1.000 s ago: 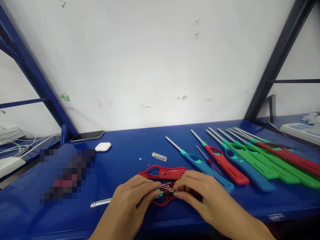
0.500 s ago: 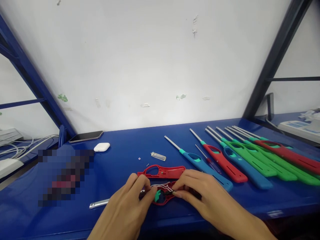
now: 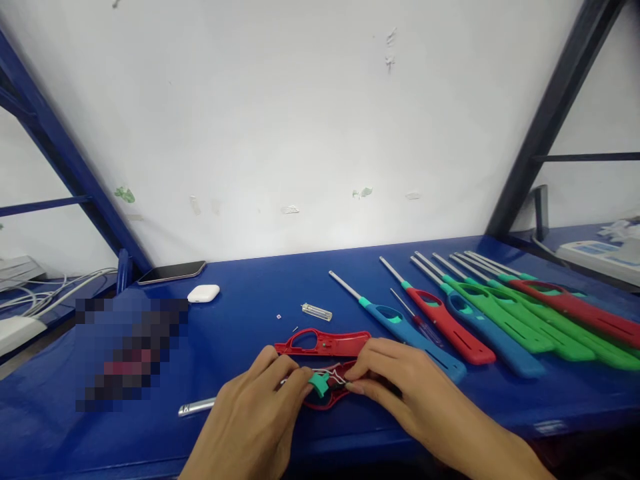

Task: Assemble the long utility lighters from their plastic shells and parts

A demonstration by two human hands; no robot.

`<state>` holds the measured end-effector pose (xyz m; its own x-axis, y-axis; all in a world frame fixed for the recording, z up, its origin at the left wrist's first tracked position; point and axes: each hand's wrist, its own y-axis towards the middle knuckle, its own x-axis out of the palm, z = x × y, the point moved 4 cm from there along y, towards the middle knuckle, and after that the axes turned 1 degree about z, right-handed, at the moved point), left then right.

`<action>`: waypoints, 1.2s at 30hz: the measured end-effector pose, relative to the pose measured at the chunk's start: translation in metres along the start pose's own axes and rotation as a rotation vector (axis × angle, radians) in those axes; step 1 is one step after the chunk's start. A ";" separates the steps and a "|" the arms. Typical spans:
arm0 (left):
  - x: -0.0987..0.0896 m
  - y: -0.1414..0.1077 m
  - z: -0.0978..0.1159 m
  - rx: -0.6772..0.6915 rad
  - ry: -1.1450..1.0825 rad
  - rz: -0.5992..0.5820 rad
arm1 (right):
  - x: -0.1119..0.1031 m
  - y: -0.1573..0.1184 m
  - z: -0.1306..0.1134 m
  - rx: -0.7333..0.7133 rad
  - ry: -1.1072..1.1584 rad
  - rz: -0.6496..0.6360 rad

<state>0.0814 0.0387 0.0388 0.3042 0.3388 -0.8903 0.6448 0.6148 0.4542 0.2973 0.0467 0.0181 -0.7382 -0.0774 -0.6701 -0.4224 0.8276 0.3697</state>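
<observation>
A red lighter half-shell (image 3: 327,402) lies near the table's front edge, with white wire and a green trigger piece (image 3: 320,383) at it. My left hand (image 3: 265,407) pinches at the left side of the green piece; its fingertips are partly hidden. From under that hand a silver metal tube (image 3: 197,407) sticks out to the left. My right hand (image 3: 395,380) has thumb and index finger closed on a small dark part at the shell's right side. Just behind lies the other red half-shell (image 3: 345,344), inner side up.
Finished-looking lighters in blue (image 3: 410,337), red (image 3: 450,327) and green (image 3: 505,320) lie at the right, with a thin screwdriver (image 3: 427,330) among them. A clear fuel tank (image 3: 317,312), white case (image 3: 203,293) and phone (image 3: 173,272) lie farther back.
The green trigger piece has shifted slightly up and right and turned, showing more of itself. My left fingers have moved a little with it; my right hand is nearly still.
</observation>
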 end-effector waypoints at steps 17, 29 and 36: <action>0.010 -0.002 -0.005 -0.080 0.009 -0.073 | 0.000 0.000 -0.001 0.016 -0.024 -0.014; 0.017 -0.006 -0.006 -0.188 -0.014 -0.174 | 0.003 -0.006 -0.005 -0.114 -0.154 0.046; 0.021 -0.003 -0.008 -0.180 -0.047 -0.212 | -0.001 -0.004 -0.008 -0.096 -0.044 0.032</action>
<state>0.0807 0.0499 0.0187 0.2107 0.1582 -0.9647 0.5638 0.7865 0.2521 0.2952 0.0393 0.0226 -0.7291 -0.0257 -0.6839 -0.4490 0.7722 0.4496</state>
